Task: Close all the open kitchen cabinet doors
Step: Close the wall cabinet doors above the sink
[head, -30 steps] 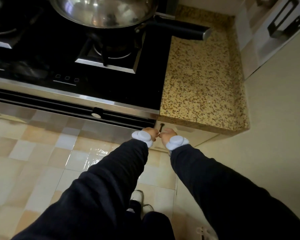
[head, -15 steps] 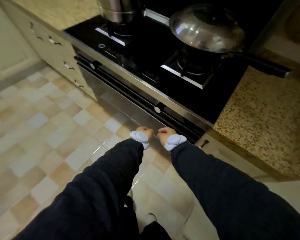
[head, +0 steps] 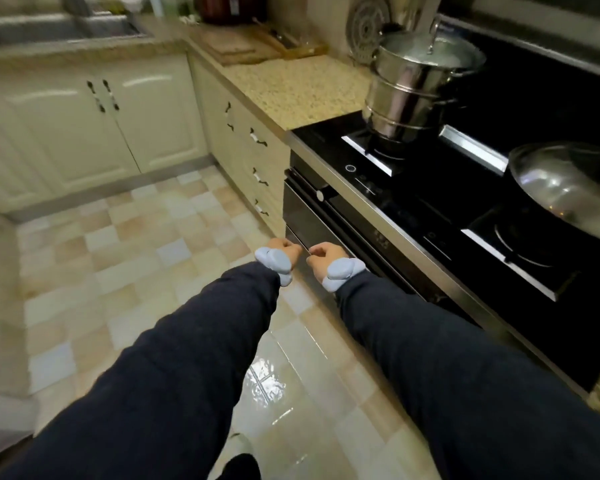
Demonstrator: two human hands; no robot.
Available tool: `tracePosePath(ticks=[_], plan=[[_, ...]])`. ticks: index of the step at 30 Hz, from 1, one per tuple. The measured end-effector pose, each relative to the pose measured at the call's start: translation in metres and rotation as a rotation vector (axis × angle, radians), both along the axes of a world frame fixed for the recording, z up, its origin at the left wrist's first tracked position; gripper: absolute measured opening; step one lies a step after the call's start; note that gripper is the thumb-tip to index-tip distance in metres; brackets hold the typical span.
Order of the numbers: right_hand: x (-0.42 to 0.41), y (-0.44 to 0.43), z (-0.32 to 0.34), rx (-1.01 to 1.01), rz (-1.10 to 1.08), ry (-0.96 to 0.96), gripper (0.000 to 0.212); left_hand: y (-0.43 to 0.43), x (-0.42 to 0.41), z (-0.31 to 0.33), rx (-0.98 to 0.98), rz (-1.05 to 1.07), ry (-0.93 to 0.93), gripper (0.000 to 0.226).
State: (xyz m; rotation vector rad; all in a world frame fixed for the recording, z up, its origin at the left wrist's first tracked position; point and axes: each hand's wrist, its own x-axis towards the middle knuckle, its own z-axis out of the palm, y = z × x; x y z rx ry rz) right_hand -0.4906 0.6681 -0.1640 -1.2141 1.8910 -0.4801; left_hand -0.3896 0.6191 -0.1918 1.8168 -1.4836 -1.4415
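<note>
hovering fists point(head: 284, 249) before unlabelled oven point(head: 312, 220)

Glossy checkered floor tiles point(head: 125, 271), a speckled stone countertop point(head: 302, 88), a black stove point(head: 499, 188).

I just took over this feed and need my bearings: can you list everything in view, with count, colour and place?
cabinet doors: two, cream, far left, look shut
drawers: three, cream, left of stove
countertop: one, speckled tan, behind drawers
sink: one, steel, top left
cutting board: one, wooden, far counter
stove: one, black, right
steamer pot: one, steel, rear burner
wok lid: one, steel, front burner
floor: beige checked tiles
left hand: fisted, by stove front
right hand: fisted, beside left hand
</note>
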Motion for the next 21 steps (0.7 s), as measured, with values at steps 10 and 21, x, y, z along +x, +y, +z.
tracePosePath(ticks=[10, 21], plan=[[0.114, -0.152, 0.055, -0.141, 0.063, -0.01, 0.035, -0.148, 0.124, 0.069, -0.142, 0.035, -0.046, 0.032], [0.14, -0.334, 0.135, -0.415, 0.092, 0.002, 0.036, -0.316, 0.156, 0.153, -0.375, 0.133, -0.075, 0.014]])
